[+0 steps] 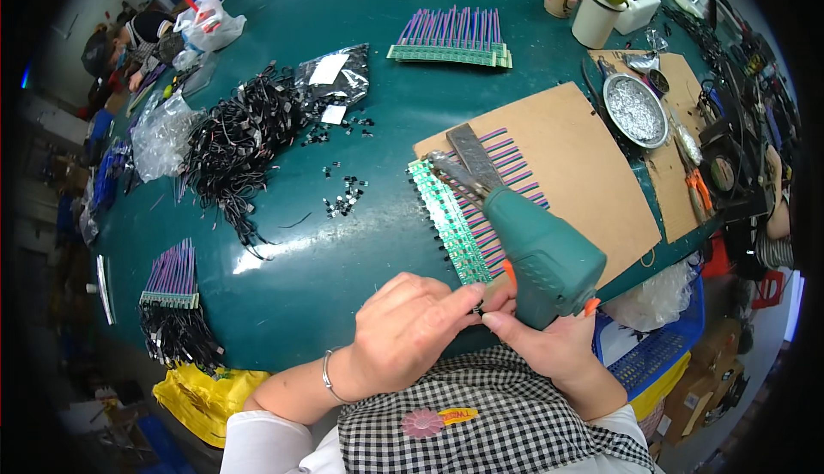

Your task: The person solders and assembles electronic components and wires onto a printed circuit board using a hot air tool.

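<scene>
Close to my body, at the table's front edge, my left hand (pixel 408 328) pinches a small black part (pixel 478 309) between its fingertips. My right hand (pixel 554 345) meets it there, with thumb tip at the same part. A green gun-shaped soldering tool (pixel 545 247) with an orange trigger sits in the right hand's grip; its grey metal tip points to the far left. Beneath that tip lies a strip of green circuit boards (pixel 451 225) with purple and black wires fanning right. A flat dark metal bar (pixel 475 156) rests across the wires. My fingers partly cover the strip's near end.
A brown board (pixel 558 131) lies under the strip. Left of it are loose black parts (pixel 346 197), a heap of black cables (pixel 240 131) and another wired board strip (pixel 170 300). More wired boards (pixel 451 52) lie behind. A metal bowl (pixel 635 109) stands right; another person (pixel 129 45) sits far left.
</scene>
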Demonstrator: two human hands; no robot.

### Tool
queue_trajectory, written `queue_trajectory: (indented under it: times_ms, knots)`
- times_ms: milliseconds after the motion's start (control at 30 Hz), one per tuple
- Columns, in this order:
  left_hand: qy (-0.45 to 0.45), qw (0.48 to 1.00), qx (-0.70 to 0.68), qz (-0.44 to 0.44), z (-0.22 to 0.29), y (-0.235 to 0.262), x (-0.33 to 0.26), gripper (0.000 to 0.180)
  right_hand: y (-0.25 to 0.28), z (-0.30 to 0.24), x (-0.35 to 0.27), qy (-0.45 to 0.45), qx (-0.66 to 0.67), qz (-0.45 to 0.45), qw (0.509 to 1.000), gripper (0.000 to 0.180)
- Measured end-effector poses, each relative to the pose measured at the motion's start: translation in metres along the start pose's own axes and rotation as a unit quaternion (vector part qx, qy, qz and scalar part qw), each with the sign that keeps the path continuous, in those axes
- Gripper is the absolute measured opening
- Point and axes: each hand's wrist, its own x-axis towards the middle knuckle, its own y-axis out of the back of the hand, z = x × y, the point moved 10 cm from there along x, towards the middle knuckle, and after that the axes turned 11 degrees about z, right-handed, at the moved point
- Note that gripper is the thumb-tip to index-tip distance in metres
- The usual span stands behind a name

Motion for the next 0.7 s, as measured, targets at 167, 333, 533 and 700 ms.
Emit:
queue_trajectory:
  times_ms: [167,333,533,700]
  knots:
    - [-0.04,0.999,-0.017,-0.027,0.008,-0.011,-0.009,0.045,0.003,0.009,-0.003,-0.001,-0.029,-0.005,1.0,0.017]
    - [0.104,0.992,-0.056,-0.034,-0.012,-0.014,-0.012,0.032,0.004,0.008,-0.005,-0.015,-0.027,-0.008,1.0,0.017]
    - [0.331,0.907,-0.207,-0.157,-0.045,-0.034,-0.041,0.014,0.008,0.008,-0.006,-0.005,-0.075,-0.025,0.997,0.022]
    - [0.374,0.878,-0.227,-0.197,-0.045,-0.039,-0.046,0.012,0.007,0.012,-0.009,-0.017,-0.051,-0.011,0.999,0.021]
